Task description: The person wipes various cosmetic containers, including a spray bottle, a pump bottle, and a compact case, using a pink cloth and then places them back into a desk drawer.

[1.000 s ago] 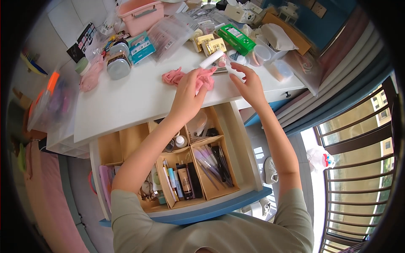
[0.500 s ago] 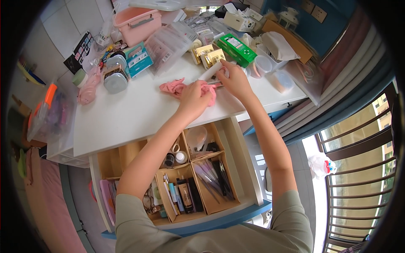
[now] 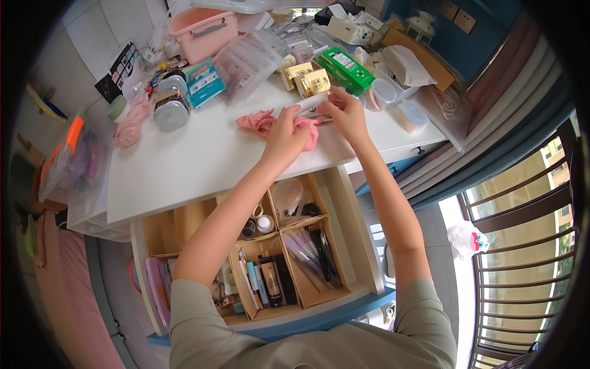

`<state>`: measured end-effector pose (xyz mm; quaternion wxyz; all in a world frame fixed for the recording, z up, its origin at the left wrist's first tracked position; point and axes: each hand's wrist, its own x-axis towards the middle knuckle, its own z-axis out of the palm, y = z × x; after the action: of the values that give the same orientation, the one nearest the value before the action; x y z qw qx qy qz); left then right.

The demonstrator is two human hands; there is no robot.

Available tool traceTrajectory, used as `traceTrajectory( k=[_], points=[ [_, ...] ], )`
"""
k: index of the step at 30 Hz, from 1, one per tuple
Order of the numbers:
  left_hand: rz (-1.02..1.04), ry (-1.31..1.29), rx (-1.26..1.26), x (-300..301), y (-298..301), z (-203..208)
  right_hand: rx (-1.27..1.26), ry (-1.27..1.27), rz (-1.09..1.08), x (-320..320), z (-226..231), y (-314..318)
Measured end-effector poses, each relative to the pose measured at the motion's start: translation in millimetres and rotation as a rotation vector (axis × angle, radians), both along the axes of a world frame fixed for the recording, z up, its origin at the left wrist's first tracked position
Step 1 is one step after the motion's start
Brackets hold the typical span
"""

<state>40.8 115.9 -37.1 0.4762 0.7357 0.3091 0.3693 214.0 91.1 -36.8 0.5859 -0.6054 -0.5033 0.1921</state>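
A white, tube-like thing (image 3: pixel 311 103) lies between my two hands above the white desk. My left hand (image 3: pixel 286 140) is closed on a crumpled pink cloth (image 3: pixel 260 123), part of which hangs out on either side, and its fingertips reach the near end of the white tube. My right hand (image 3: pixel 348 118) is bent with its fingertips pinched at the tube's far end. Something thin and dark shows under the right fingers, too small to name. Just beyond the hands stand gold boxes (image 3: pixel 313 82) and a green box (image 3: pixel 345 70).
Below the desk edge (image 3: pixel 166 178), an open drawer holds cardboard compartments (image 3: pixel 312 263) with brushes, tubes and bottles. On the desk are a pink bin (image 3: pixel 203 35), clear plastic pouches (image 3: pixel 246 69), lidded jars (image 3: pixel 171 114), a teal packet (image 3: pixel 205 83) and round clear tubs (image 3: pixel 410 117).
Both hands have shifted slightly right with the pink cloth and the white tube. The right fingers have curled lower over the tube's end.
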Motion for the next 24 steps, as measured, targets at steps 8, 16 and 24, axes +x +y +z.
traceTrajectory(
  k=[8,16,24],
  points=[
    [-0.036,-0.227,-0.155,-5.5,-14.1,18.9,0.076,0.085,0.036,-14.4,11.7,-21.2],
    [0.006,-0.228,0.163,-19.0,-45.8,25.4,0.142,0.092,0.034,-49.1,27.6,-54.3],
    [0.094,-0.075,0.389,-53.5,-76.6,23.9,0.129,0.108,0.146,-86.2,25.9,-88.8]
  ],
)
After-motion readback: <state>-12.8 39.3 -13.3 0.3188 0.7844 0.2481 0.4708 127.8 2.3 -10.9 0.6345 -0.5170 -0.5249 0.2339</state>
